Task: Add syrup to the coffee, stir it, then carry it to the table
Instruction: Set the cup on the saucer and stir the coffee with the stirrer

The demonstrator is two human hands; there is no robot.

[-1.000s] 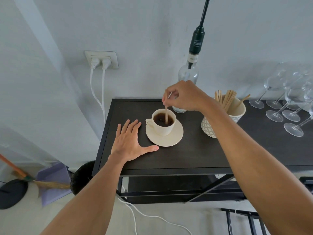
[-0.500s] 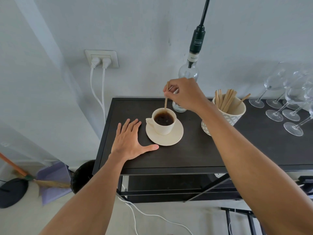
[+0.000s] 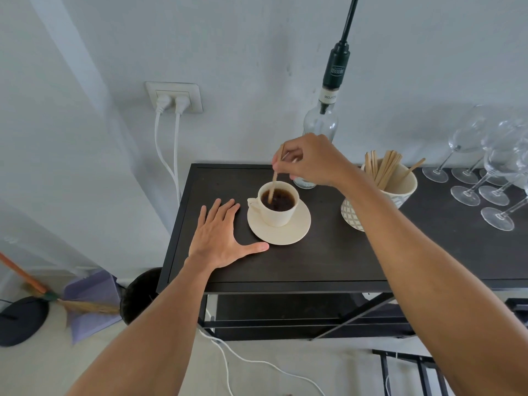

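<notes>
Head view: the right hand (image 3: 315, 160) is pinching a wooden stirrer (image 3: 273, 182), its tip dipping into the coffee cup (image 3: 275, 203) standing on a saucer (image 3: 285, 234) near the tabletop's (image 3: 314, 261) left edge. The left hand (image 3: 218, 238) is lying flat beside the saucer, fingers (image 3: 225, 208) spread.

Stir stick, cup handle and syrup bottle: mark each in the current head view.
Stir stick (image 3: 275, 181): head view, on the shaft between right-hand fingers and coffee.
Cup handle (image 3: 252, 202): head view, on the loop at the cup's left side.
Syrup bottle (image 3: 320, 124): head view, on the clear glass shoulder.
</notes>
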